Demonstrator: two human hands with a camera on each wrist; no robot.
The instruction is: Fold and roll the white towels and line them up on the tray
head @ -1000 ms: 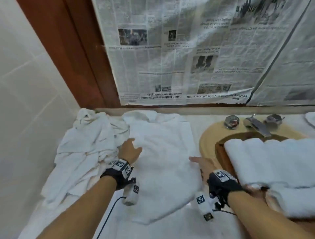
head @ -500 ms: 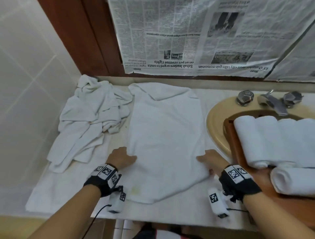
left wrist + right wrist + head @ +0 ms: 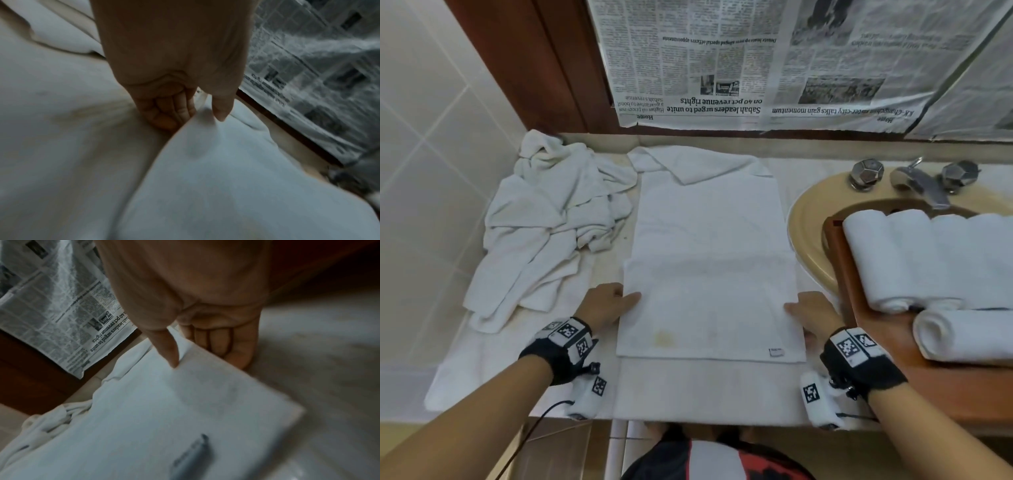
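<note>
A white towel [image 3: 709,274] lies flat along the middle of the counter, its near part doubled over with a straight front edge and a small label at the right corner. My left hand [image 3: 609,303] pinches its left edge, thumb on top and fingers underneath [image 3: 168,113]. My right hand [image 3: 811,310] pinches the right edge the same way, thumb [image 3: 170,353] on the towel [image 3: 164,418]. To the right, a wooden tray [image 3: 842,274] holds a row of rolled towels [image 3: 928,260], with one more roll [image 3: 969,335] in front.
A heap of crumpled white towels [image 3: 544,233] lies at the back left against the tiled wall. The tray sits over a beige sink [image 3: 804,233] with a metal faucet [image 3: 921,185]. Newspaper [image 3: 756,68] covers the wall behind. The counter's front edge runs just below my wrists.
Both hands have slid back along the towel's sides toward the counter's front. The towel's near end, uneven before, now lies doubled with a straight edge.
</note>
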